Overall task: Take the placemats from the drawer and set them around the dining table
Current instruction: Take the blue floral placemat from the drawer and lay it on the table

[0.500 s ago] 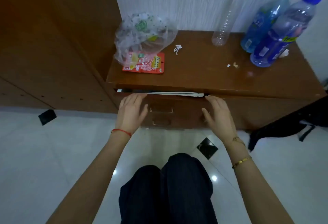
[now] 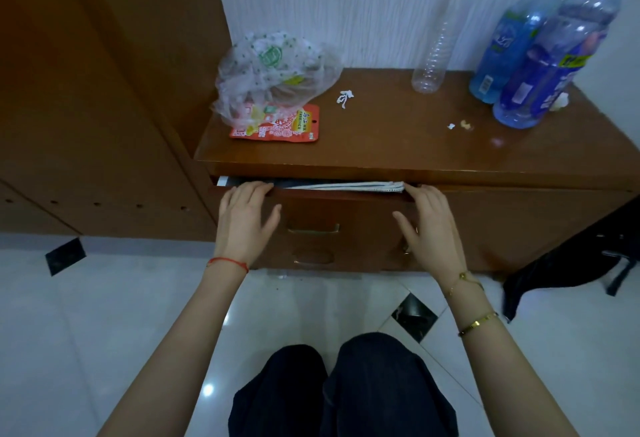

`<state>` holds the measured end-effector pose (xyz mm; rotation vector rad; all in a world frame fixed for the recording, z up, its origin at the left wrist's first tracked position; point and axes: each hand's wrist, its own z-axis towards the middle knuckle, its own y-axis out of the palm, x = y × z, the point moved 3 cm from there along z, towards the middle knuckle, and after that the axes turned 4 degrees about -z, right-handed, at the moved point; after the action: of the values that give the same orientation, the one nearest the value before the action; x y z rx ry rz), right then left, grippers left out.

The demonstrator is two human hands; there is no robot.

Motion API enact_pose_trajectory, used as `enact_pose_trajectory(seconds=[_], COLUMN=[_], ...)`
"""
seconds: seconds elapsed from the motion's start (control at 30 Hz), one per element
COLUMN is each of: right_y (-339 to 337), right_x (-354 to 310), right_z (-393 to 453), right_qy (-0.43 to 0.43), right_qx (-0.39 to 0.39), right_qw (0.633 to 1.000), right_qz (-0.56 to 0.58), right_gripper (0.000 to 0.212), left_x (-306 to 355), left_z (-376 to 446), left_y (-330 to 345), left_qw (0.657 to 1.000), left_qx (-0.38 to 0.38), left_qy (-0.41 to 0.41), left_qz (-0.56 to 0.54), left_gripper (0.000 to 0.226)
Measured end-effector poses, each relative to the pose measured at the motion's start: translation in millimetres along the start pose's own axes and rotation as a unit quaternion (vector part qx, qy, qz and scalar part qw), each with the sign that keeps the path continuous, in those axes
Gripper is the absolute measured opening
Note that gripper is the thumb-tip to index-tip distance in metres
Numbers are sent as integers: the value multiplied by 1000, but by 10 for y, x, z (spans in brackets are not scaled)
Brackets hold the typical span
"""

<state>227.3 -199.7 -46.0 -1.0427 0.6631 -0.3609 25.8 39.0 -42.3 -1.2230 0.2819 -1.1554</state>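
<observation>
Fingers (image 2: 258, 187) of the left hand (image 2: 244, 220) and right hand (image 2: 429, 225) lie almost straight on the top edge of the drawer (image 2: 332, 218), holding nothing, likely to pull it wider, since the placemats (image 2: 349, 186) lie flat inside, under the cabinet top (image 2: 398, 138).
</observation>
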Motion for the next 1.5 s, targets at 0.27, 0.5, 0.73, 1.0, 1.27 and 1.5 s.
enact_pose_trajectory(seconds=[0.27, 0.5, 0.73, 1.0, 1.27, 1.5], right_y=[-148, -309, -362, -399, -459, -342], right_x=[-126, -215, -290, -308, -440, -519], right_z=[-538, -1162, -1364, -1259, -580, -227], right_qy=[-3, -5, 3, 6, 26, 61], right_qx=[20, 31, 32, 43, 38, -48], right_qw=[998, 995, 996, 996, 995, 994], right_qz=[52, 99, 87, 78, 83, 82], right_gripper=[46, 43, 45, 40, 38, 38], left_x=[15, 67, 88, 82, 30, -71], left_z=[-504, -1099, -1293, -1208, -550, -129], left_y=[-158, -397, -456, -457, -424, -204], left_qw=[999, 998, 996, 995, 991, 977], left_qx=[18, -1, -3, 0, -20, -93], left_qy=[27, 45, 35, 32, -14, -129], left_qz=[-27, -53, -84, -98, -134, -141], left_gripper=[35, 36, 39, 36, 31, 34])
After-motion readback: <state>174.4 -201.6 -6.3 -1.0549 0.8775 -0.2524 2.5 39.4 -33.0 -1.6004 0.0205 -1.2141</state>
